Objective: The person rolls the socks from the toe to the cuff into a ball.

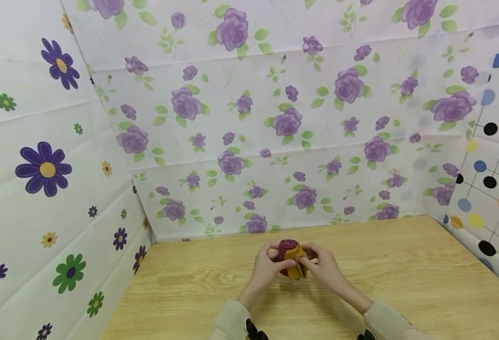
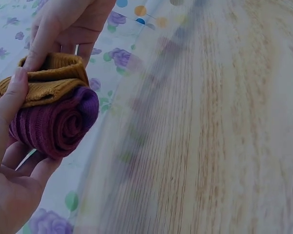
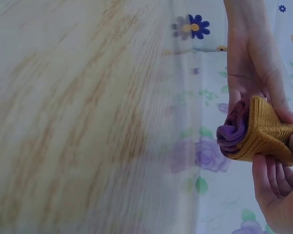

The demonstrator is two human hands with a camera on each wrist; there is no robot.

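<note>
Between my two hands, a rolled-up pair of socks [image 1: 288, 248] is held a little above the wooden table. The roll is maroon and purple, its spiral end [image 2: 68, 129] facing the left wrist camera. A ribbed mustard cuff [image 3: 268, 129] wraps part of it, with a fold standing away from the roll. My left hand [image 1: 266, 268] grips the maroon side, thumb on the mustard cuff and fingers beneath the roll. On the opposite side, my right hand [image 1: 323, 265] pinches the mustard cuff between thumb and fingers. Parts of the fingers are hidden behind the socks.
The light wooden table [image 1: 190, 293] reaches back to a white cloth wall with purple roses [image 1: 232, 163]. A daisy-patterned cloth [image 1: 47, 170] hangs on the left, and a dotted cloth [image 1: 491, 182] borders the right side.
</note>
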